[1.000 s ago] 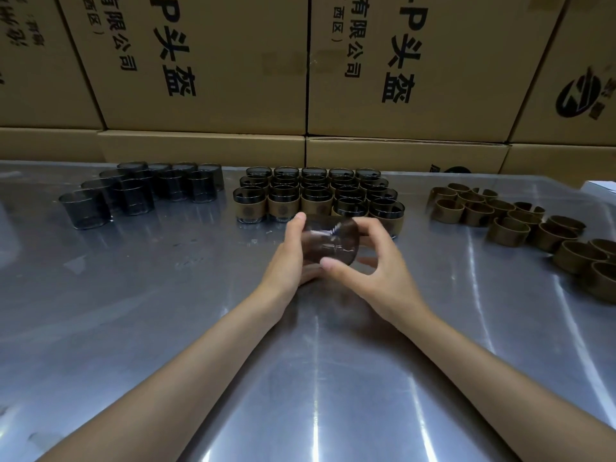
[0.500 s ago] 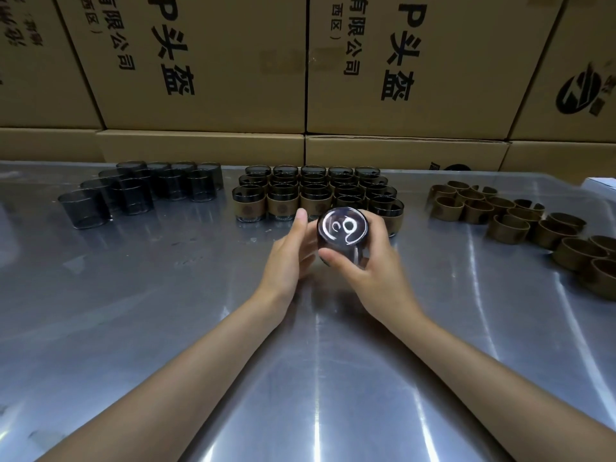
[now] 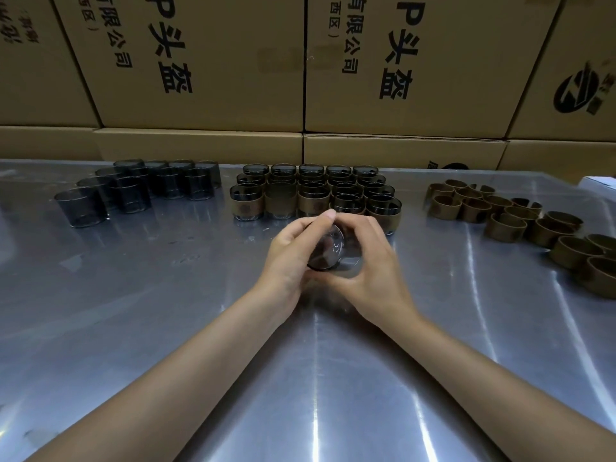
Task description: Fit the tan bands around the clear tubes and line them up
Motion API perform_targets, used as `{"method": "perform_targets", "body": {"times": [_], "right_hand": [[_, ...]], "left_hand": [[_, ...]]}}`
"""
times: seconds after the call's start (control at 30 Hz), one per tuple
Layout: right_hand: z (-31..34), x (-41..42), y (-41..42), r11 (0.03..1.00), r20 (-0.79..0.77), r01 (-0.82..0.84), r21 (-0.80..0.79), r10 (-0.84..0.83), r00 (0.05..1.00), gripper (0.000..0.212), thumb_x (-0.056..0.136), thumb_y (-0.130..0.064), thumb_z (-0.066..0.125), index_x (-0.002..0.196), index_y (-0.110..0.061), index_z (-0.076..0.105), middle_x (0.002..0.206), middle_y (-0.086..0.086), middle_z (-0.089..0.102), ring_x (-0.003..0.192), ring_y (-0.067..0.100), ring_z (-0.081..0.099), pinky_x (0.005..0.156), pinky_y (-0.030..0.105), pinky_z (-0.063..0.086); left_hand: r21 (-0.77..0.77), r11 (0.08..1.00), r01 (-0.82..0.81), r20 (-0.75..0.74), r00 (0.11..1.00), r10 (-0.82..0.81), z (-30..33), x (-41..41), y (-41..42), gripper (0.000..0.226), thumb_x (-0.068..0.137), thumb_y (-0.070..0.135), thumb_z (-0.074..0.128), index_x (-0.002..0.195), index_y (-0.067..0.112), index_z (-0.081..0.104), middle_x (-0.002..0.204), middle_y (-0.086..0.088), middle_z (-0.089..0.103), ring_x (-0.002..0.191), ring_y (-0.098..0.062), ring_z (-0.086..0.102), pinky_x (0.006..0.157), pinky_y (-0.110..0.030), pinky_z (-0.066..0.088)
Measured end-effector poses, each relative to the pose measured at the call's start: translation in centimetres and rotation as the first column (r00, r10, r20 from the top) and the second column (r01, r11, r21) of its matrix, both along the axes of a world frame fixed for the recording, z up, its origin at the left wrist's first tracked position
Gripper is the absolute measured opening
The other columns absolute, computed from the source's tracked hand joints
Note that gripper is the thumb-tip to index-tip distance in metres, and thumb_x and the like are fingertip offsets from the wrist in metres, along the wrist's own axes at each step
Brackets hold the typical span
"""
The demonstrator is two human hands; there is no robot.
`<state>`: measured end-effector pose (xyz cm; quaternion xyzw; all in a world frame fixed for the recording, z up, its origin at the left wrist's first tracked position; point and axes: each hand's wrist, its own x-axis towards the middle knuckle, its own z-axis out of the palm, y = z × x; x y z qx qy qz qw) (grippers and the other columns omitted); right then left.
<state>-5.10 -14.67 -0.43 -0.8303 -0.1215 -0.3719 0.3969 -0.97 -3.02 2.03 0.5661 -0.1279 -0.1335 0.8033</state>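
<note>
Both-hand grip, left hand [image 3: 293, 251] and right hand [image 3: 370, 261], curled round one clear tube [image 3: 325, 250] at frame centre; best seat band squarely before adding to rows.

Shiny metal table [image 3: 140, 328], streaked with glare. Back left: cluster of bare clear tubes [image 3: 133, 190], upright, packed close. Back centre: block of tubes wearing tan bands [image 3: 313, 193], standing in tidy rows, touching. Right side: loose tan bands [image 3: 510, 218] strung toward the right edge, well apart from the block. White object [image 3: 600, 182] at far right corner, cropped. Cardboard boxes [image 3: 206, 145] along the back edge.
</note>
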Motion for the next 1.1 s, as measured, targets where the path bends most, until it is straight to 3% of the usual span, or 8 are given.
{"method": "perform_targets", "body": {"times": [0.13,0.23,0.33,0.4,0.53,0.7,0.97,1.1], "right_hand": [[0.0,0.1,-0.2,0.996,-0.029,0.026,0.080,-0.024,0.999,0.062,0.064,-0.020,0.087,0.119,-0.022,0.058,0.113,-0.004,0.058,0.106,-0.002,0.055,0.087,0.010,0.043],[0.2,0.1,-0.3,0.986,-0.078,0.017,0.168,-0.004,0.997,0.057,0.063,-0.019,0.084,0.111,-0.033,0.058,0.109,-0.009,0.064,0.103,0.003,0.060,0.087,0.022,0.050],[0.4,0.2,-0.5,0.959,-0.117,0.004,0.285,0.031,0.993,0.053,0.061,-0.018,0.080,0.102,-0.042,0.057,0.100,-0.018,0.068,0.098,0.002,0.065,0.085,0.023,0.052],[0.3,0.3,-0.9,0.937,-0.130,-0.022,0.350,0.072,0.989,0.050,0.063,-0.012,0.081,0.102,-0.036,0.060,0.096,-0.016,0.070,0.096,0.004,0.066,0.084,0.025,0.053],[0.4,0.4,-1.6,0.891,-0.163,-0.097,0.444,0.186,0.969,0.043,0.069,0.001,0.082,0.102,-0.022,0.065,0.094,-0.005,0.073,0.092,0.011,0.069,0.084,0.037,0.057],[0.5,0.4,-1.6,0.881,-0.185,-0.147,0.449,0.253,0.950,0.053,0.056,-0.028,0.085,0.105,-0.021,0.066,0.102,0.001,0.074,0.099,0.015,0.069,0.086,0.026,0.054],[0.3,0.5,-1.7,0.899,-0.226,-0.190,0.393,0.295,0.928,0.060,0.055,-0.031,0.085,0.110,-0.027,0.063,0.107,-0.009,0.071,0.103,0.005,0.066,0.089,0.021,0.051],[0.3,0.3,-1.7,0.876,-0.245,-0.177,0.450,0.311,0.918,0.051,0.063,-0.035,0.080,0.110,-0.021,0.065,0.103,-0.008,0.073,0.099,0.006,0.068,0.081,0.018,0.052]], "left_hand": [[0.100,0.995,0.004,0.136,0.991,-0.017,-0.2,-0.3,-0.3,0.027,0.082,0.017,0.074,0.107,0.009,0.065,0.096,-0.006,0.069,0.091,-0.018,0.068,0.082,-0.035,0.055],[0.192,0.981,-0.023,0.286,0.958,-0.033,-0.6,-0.1,-0.2,0.040,0.074,0.015,0.081,0.109,0.015,0.064,0.100,0.000,0.070,0.092,-0.009,0.068,0.079,-0.024,0.055],[0.213,0.977,-0.007,0.350,0.934,-0.070,-0.9,0.3,0.1,0.057,0.070,0.021,0.082,0.121,0.026,0.057,0.113,0.006,0.069,0.102,-0.002,0.065,0.083,-0.016,0.052],[0.209,0.976,0.059,0.324,0.938,-0.126,-1.0,0.7,0.3,0.067,0.069,0.024,0.080,0.130,0.027,0.053,0.121,0.005,0.067,0.112,-0.005,0.063,0.090,-0.020,0.052],[0.173,0.955,0.242,0.225,0.934,-0.277,-0.7,1.6,1.4,0.068,0.071,0.021,0.079,0.134,0.023,0.053,0.122,0.006,0.068,0.110,-0.006,0.063,0.084,-0.022,0.053],[0.035,0.896,0.443,0.077,0.892,-0.445,-0.6,2.2,2.7,0.043,0.086,0.018,0.062,0.129,0.020,0.060,0.128,-0.006,0.065,0.109,-0.015,0.065,0.084,-0.022,0.055],[0.122,0.957,0.264,0.042,0.962,-0.271,-0.6,2.5,2.6,0.046,0.080,0.040,0.058,0.121,0.020,0.066,0.117,-0.005,0.071,0.097,-0.019,0.069,0.079,-0.030,0.054],[0.188,0.965,0.183,0.065,0.978,-0.198,-0.8,2.3,2.2,0.049,0.080,0.053,0.059,0.113,0.019,0.071,0.111,-0.006,0.073,0.095,-0.024,0.070,0.082,-0.038,0.056]]}}
